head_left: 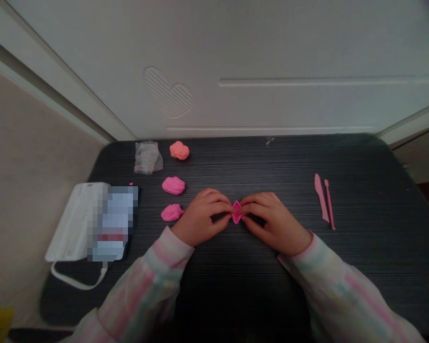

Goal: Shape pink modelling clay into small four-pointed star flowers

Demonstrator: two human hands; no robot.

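A small bright pink mould or cutter with raised, pointed edges (237, 206) sits between my hands at the middle of the dark table. My left hand (206, 214) pinches its left side with thumb and fingers. From the right, my right hand (271, 220) grips the opposite side, its fingertips partly covering the opening. Whether anything lies inside is too small to tell. Close to the left hand is a pink lump of modelling clay (171, 213). A second pink clay lump (173, 186) lies behind it, and an orange clay lump (179, 150) farther back.
A clear plastic bag (148, 158) lies at the back left. Beside the left edge are a white device (75, 221) and a phone (116, 221) with a white cable (79, 286). A pink plastic knife (321, 196) and thin pink stick tool (329, 205) lie right.
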